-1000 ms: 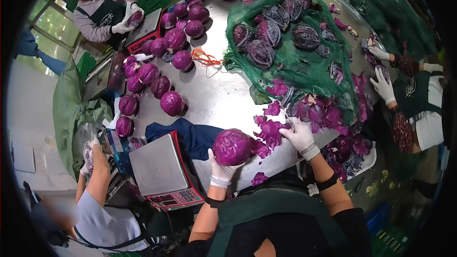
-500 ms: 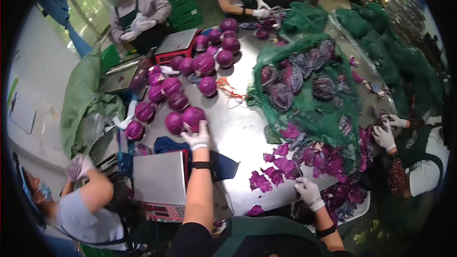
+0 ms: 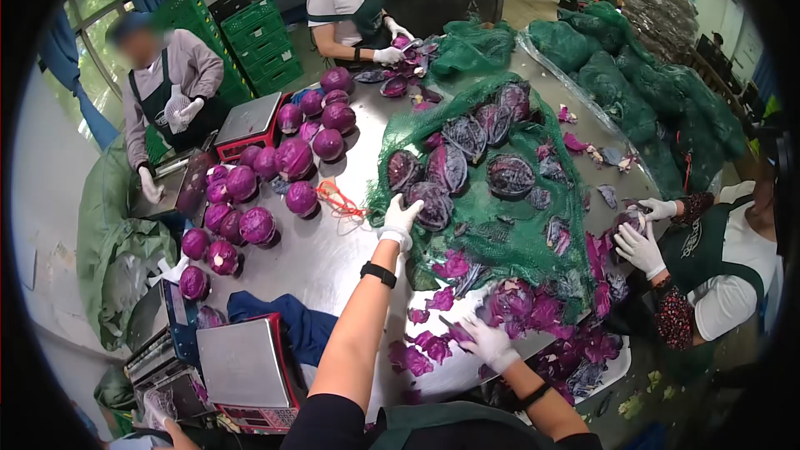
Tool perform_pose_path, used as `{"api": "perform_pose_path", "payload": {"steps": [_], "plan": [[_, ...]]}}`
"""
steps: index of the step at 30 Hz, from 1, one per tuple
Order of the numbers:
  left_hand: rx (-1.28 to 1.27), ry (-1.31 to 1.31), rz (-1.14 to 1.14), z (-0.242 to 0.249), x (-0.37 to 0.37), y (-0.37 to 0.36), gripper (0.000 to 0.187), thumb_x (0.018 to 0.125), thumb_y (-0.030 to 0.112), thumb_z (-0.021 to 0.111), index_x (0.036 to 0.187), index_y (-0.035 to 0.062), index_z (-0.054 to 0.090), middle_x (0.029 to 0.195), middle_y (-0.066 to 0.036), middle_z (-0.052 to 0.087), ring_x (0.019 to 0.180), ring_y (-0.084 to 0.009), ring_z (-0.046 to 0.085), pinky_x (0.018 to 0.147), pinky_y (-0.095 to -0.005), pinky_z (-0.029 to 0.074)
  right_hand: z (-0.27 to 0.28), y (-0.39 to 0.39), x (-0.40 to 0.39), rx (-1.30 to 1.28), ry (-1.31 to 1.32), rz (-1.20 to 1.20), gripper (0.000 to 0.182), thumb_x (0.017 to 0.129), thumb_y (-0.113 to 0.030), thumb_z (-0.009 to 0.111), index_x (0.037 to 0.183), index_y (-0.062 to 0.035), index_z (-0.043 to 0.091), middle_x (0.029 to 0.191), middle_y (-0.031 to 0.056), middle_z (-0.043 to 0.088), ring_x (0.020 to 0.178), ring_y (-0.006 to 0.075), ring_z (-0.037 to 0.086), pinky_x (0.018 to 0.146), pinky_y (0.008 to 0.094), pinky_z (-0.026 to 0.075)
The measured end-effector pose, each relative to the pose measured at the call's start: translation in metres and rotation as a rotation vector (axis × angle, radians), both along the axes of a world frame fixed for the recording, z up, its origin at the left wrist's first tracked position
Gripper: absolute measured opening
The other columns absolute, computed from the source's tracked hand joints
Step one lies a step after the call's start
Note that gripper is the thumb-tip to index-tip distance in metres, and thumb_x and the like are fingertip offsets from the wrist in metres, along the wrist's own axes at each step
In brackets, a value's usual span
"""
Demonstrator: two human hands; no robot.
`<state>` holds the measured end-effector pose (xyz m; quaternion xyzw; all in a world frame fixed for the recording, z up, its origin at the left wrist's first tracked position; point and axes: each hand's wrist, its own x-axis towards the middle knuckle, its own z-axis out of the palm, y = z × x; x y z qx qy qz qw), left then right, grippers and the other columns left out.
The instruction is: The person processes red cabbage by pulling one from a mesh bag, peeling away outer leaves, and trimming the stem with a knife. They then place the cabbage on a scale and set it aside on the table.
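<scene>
My left hand (image 3: 402,218), in a white glove, reaches to the near left of the green net with fingers spread. It is at the edge of a dark, unpeeled red cabbage (image 3: 433,207) and appears to touch it. More dark cabbages (image 3: 447,168) lie beyond on the net. My right hand (image 3: 493,345), also gloved, is low over loose purple leaves (image 3: 433,345). A slim dark thing that looks like a knife (image 3: 457,332) sticks out from its fingers, partly hidden. Beside that hand rests a purple cabbage (image 3: 510,300) among leaves.
Peeled red cabbages (image 3: 293,158) cluster on the left of the metal table (image 3: 333,237). A red scale (image 3: 242,358) stands at the near left, another scale (image 3: 248,121) farther back. Co-workers stand around the table. Full green nets (image 3: 617,92) lie at the right.
My left hand has left the peeled cabbage by the scale and moved right to the net. My right hand has shifted left over the leaves. The view has turned and shifted.
</scene>
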<state>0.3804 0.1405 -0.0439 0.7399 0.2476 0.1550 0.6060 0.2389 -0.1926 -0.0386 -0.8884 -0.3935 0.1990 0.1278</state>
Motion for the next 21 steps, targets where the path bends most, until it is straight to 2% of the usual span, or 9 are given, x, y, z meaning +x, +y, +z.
{"api": "perform_pose_path", "payload": {"steps": [2, 5, 7, 10, 12, 13, 15, 19, 21], "plan": [[-0.205, 0.159, 0.139, -0.012, 0.019, 0.000, 0.093, 0.068, 0.043, 0.075, 0.135, -0.0034, 0.031, 0.134, -0.022, 0.042, 0.121, -0.0311, 0.044, 0.100, -0.0348, 0.036, 0.003, -0.053, -0.012, 0.106, 0.036, -0.141, 0.051, 0.080, -0.039, 0.058, 0.127, -0.0211, 0.046, 0.116, 0.0063, 0.056, 0.085, 0.0278, 0.062, 0.067, 0.0374, 0.052], [-0.226, 0.337, 0.153, 0.006, 0.025, -0.011, 0.110, 0.058, 0.045, 0.081, 0.137, -0.0055, 0.024, 0.132, -0.024, 0.042, 0.119, -0.0310, 0.045, 0.100, -0.0342, 0.036, 0.018, -0.137, -0.034, -0.070, 0.057, -0.367, 0.047, 0.078, -0.034, 0.062, 0.123, -0.0230, 0.052, 0.109, 0.0076, 0.057, 0.084, 0.0287, 0.061, 0.066, 0.0372, 0.050], [-0.260, 0.211, 0.208, -0.005, 0.035, -0.022, 0.109, 0.056, 0.042, 0.083, 0.136, -0.0048, 0.026, 0.129, -0.023, 0.044, 0.116, -0.0307, 0.046, 0.099, -0.0346, 0.036, 0.005, -0.189, -0.044, 0.123, -0.222, -0.390, 0.049, 0.073, -0.033, 0.067, 0.117, -0.0152, 0.058, 0.114, 0.0094, 0.059, 0.085, 0.0280, 0.062, 0.070, 0.0353, 0.051], [-0.170, 0.030, 0.242, -0.015, 0.034, -0.040, 0.105, 0.052, 0.038, 0.086, 0.131, -0.0031, 0.030, 0.123, -0.021, 0.046, 0.112, -0.0299, 0.047, 0.097, -0.0352, 0.037, 0.016, -0.215, -0.053, 0.017, 0.000, -0.535, 0.041, 0.072, -0.031, 0.070, 0.107, -0.0105, 0.064, 0.098, 0.0117, 0.065, 0.080, 0.0274, 0.064, 0.070, 0.0339, 0.051], [0.013, -0.126, 0.169, -0.019, 0.024, -0.051, 0.094, 0.051, 0.036, 0.086, 0.122, -0.0006, 0.037, 0.117, -0.018, 0.046, 0.108, -0.0283, 0.046, 0.096, -0.0358, 0.037, 0.038, -0.184, -0.052, 0.397, 0.155, -0.682, 0.032, 0.073, -0.027, 0.071, 0.098, -0.0072, 0.067, 0.083, 0.0126, 0.067, 0.071, 0.0225, 0.065, 0.066, 0.0309, 0.051], [0.120, -0.122, 0.116, -0.005, 0.014, -0.060, 0.093, 0.052, 0.032, 0.087, 0.122, -0.0001, 0.036, 0.118, -0.017, 0.044, 0.110, -0.0269, 0.045, 0.096, -0.0355, 0.036, 0.062, -0.159, -0.046, 0.396, 0.281, -0.721, 0.029, 0.075, -0.020, 0.070, 0.098, -0.0038, 0.066, 0.078, 0.0100, 0.065, 0.065, 0.0142, 0.062, 0.063, 0.0271, 0.049], [0.054, -0.237, 0.046, 0.009, -0.004, -0.073, 0.091, 0.053, 0.027, 0.087, 0.122, 0.0009, 0.034, 0.117, -0.016, 0.043, 0.109, -0.0255, 0.044, 0.096, -0.0357, 0.036, 0.067, -0.127, -0.030, 0.508, 0.480, -0.731, 0.027, 0.075, -0.016, 0.069, 0.098, -0.0025, 0.066, 0.072, 0.0057, 0.063, 0.061, 0.0107, 0.057, 0.059, 0.0240, 0.048], [-0.080, -0.323, -0.139, 0.077, -0.080, -0.112, 0.100, 0.055, 0.020, 0.085, 0.133, 0.0032, 0.024, 0.121, -0.016, 0.040, 0.111, -0.0261, 0.043, 0.098, -0.0368, 0.036, 0.074, -0.049, 0.007, 0.937, 0.937, -0.824, 0.050, 0.080, -0.008, 0.056, 0.129, -0.0067, 0.044, 0.091, 0.0036, 0.062, 0.054, 0.0080, 0.052, 0.047, 0.0208, 0.043], [0.067, -0.320, -0.206, 0.107, -0.128, -0.132, 0.103, 0.054, 0.022, 0.086, 0.135, 0.0024, 0.025, 0.122, -0.016, 0.040, 0.114, -0.0273, 0.042, 0.098, -0.0380, 0.036, 0.067, -0.011, 0.012, 1.238, 0.991, -0.747, 0.060, 0.081, -0.011, 0.062, 0.134, -0.0064, 0.035, 0.093, 0.0038, 0.058, 0.061, 0.0077, 0.054, 0.047, 0.0214, 0.046]]}}
